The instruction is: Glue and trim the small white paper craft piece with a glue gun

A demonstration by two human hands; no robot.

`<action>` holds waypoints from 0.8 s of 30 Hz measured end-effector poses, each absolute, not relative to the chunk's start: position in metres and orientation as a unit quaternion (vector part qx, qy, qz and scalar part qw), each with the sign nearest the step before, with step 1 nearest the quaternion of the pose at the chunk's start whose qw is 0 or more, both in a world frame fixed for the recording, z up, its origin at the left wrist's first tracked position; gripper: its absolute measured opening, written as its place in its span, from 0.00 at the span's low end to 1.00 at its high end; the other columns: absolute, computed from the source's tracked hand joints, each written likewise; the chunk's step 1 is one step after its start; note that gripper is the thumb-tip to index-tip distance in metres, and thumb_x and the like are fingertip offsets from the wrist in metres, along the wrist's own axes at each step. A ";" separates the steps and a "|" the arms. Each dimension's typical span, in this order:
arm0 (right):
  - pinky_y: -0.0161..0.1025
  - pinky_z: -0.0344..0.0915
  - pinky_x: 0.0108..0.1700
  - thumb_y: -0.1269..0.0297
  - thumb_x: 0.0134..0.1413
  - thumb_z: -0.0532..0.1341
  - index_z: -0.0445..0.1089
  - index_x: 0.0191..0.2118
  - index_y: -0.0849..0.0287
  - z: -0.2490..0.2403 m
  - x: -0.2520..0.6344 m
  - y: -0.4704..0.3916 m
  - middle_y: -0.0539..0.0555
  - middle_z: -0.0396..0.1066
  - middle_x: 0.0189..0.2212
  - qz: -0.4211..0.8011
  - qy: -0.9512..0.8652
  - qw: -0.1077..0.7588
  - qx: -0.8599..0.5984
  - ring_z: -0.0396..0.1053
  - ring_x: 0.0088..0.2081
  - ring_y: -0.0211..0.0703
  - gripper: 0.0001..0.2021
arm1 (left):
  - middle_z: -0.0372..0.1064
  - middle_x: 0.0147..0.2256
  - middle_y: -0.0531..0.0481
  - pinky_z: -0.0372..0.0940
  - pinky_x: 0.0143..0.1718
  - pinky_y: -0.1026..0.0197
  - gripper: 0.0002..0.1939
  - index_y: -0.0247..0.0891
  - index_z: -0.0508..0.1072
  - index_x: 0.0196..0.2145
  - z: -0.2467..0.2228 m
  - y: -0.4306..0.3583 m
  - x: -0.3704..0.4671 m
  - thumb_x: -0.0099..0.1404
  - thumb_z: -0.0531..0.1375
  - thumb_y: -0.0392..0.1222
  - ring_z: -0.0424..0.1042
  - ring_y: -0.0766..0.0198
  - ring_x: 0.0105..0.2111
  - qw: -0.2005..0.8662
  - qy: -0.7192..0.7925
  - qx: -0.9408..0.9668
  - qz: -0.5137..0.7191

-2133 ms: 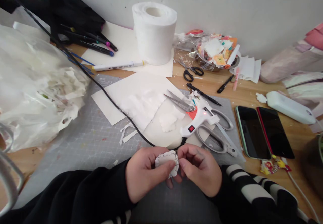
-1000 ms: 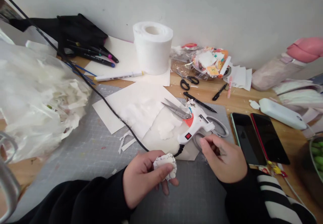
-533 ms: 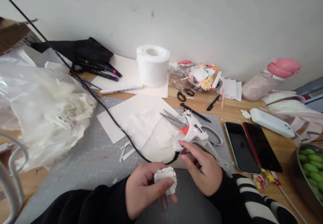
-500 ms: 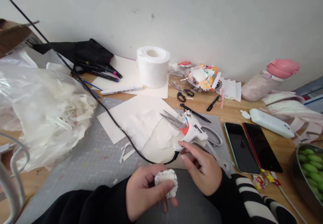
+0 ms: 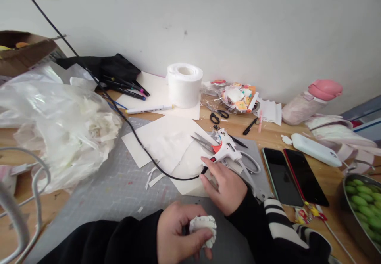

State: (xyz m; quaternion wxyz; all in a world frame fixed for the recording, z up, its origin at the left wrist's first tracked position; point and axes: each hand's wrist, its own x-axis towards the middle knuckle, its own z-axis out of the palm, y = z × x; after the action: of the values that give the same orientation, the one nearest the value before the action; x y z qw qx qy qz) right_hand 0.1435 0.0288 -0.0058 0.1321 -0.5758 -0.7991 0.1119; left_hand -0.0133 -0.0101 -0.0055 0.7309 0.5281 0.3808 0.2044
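Observation:
A small white round piece with a crimped edge [image 5: 210, 227] is pinched between the thumb and fingers of my left hand [image 5: 181, 232], low in the middle. My right hand [image 5: 224, 184] is at the handle end of a white and orange glue gun [image 5: 228, 151], index finger and thumb apart near its black cord [image 5: 166, 175]. Whether the fingers touch the handle is hard to tell. Scissors [image 5: 202, 140] with a grey handle lie partly under the glue gun. White paper sheets [image 5: 166, 141] lie beneath them on the grey cutting mat [image 5: 107, 188].
A white roll [image 5: 184, 87] stands at the back, with markers [image 5: 149, 109] to its left. On the left is a plastic bag of scraps [image 5: 71, 125]. Two phones [image 5: 282, 176], a power bank [image 5: 315, 150], a pink-capped bottle [image 5: 303, 105] and a bowl of green fruit [image 5: 366, 204] are on the right.
The view has shifted slightly. My right hand has moved left and up against the glue gun's handle end, and the gun has shifted on the paper. The white piece remains in my left hand.

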 end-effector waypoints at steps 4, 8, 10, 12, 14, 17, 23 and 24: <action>0.42 0.61 0.35 0.58 0.55 0.49 0.64 0.50 0.57 0.000 0.136 0.033 0.58 0.72 0.31 0.046 -0.806 0.094 -0.582 0.69 0.35 0.49 0.19 | 0.72 0.18 0.44 0.58 0.16 0.69 0.12 0.33 0.67 0.22 -0.008 -0.013 -0.013 0.56 0.55 0.45 0.63 0.69 0.14 0.723 0.364 0.549 0.209; 0.43 0.58 0.34 0.59 0.54 0.50 0.64 0.49 0.56 0.005 0.130 0.047 0.56 0.73 0.27 0.044 -0.805 0.021 -0.592 0.70 0.31 0.50 0.18 | 0.72 0.19 0.44 0.59 0.17 0.69 0.12 0.34 0.66 0.22 -0.009 -0.013 -0.014 0.57 0.55 0.45 0.64 0.69 0.15 0.728 0.366 0.546 0.197; 0.42 0.58 0.34 0.61 0.54 0.50 0.65 0.48 0.57 0.004 0.130 0.053 0.55 0.73 0.26 0.066 -0.797 0.032 -0.600 0.69 0.30 0.47 0.17 | 0.72 0.19 0.45 0.59 0.17 0.69 0.11 0.35 0.66 0.22 -0.008 -0.013 -0.014 0.56 0.55 0.45 0.64 0.69 0.15 0.728 0.371 0.543 0.193; 0.41 0.58 0.35 0.64 0.52 0.51 0.67 0.46 0.57 0.001 0.129 0.056 0.54 0.72 0.24 0.068 -0.791 0.064 -0.604 0.69 0.30 0.46 0.15 | 0.71 0.18 0.45 0.58 0.17 0.69 0.11 0.35 0.65 0.22 -0.008 -0.013 -0.014 0.56 0.55 0.45 0.64 0.69 0.15 0.727 0.374 0.542 0.193; 0.42 0.59 0.37 0.65 0.52 0.52 0.68 0.45 0.58 -0.004 0.128 0.057 0.54 0.69 0.23 0.060 -0.794 0.107 -0.595 0.68 0.30 0.46 0.15 | 0.71 0.18 0.46 0.58 0.16 0.70 0.11 0.35 0.66 0.22 -0.008 -0.013 -0.014 0.56 0.55 0.44 0.64 0.69 0.15 0.726 0.370 0.546 0.194; 0.42 0.61 0.38 0.65 0.53 0.50 0.66 0.46 0.61 -0.011 0.126 0.054 0.55 0.69 0.24 0.058 -0.806 0.185 -0.560 0.67 0.31 0.45 0.17 | 0.71 0.18 0.46 0.58 0.16 0.70 0.10 0.35 0.66 0.23 -0.009 -0.014 -0.014 0.56 0.54 0.42 0.64 0.69 0.15 0.725 0.357 0.555 0.198; 0.45 0.61 0.42 0.66 0.56 0.47 0.60 0.52 0.64 -0.018 0.121 0.062 0.59 0.70 0.34 0.070 -0.840 0.218 -0.492 0.66 0.39 0.47 0.19 | 0.71 0.17 0.47 0.57 0.16 0.70 0.10 0.34 0.66 0.22 -0.009 -0.016 -0.013 0.55 0.55 0.42 0.63 0.70 0.14 0.735 0.359 0.536 0.210; 0.45 0.62 0.42 0.66 0.57 0.46 0.58 0.54 0.64 -0.018 0.121 0.064 0.59 0.70 0.35 0.076 -0.850 0.209 -0.478 0.66 0.39 0.47 0.20 | 0.71 0.17 0.47 0.57 0.15 0.70 0.10 0.34 0.66 0.22 -0.009 -0.017 -0.013 0.55 0.55 0.43 0.63 0.70 0.14 0.739 0.363 0.527 0.210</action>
State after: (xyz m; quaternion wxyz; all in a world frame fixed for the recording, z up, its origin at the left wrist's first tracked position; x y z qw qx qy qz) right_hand 0.1207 0.0636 -0.0182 0.2088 -0.4784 -0.8496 0.0764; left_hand -0.0127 -0.0165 -0.0090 0.7393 0.5269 0.3626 0.2105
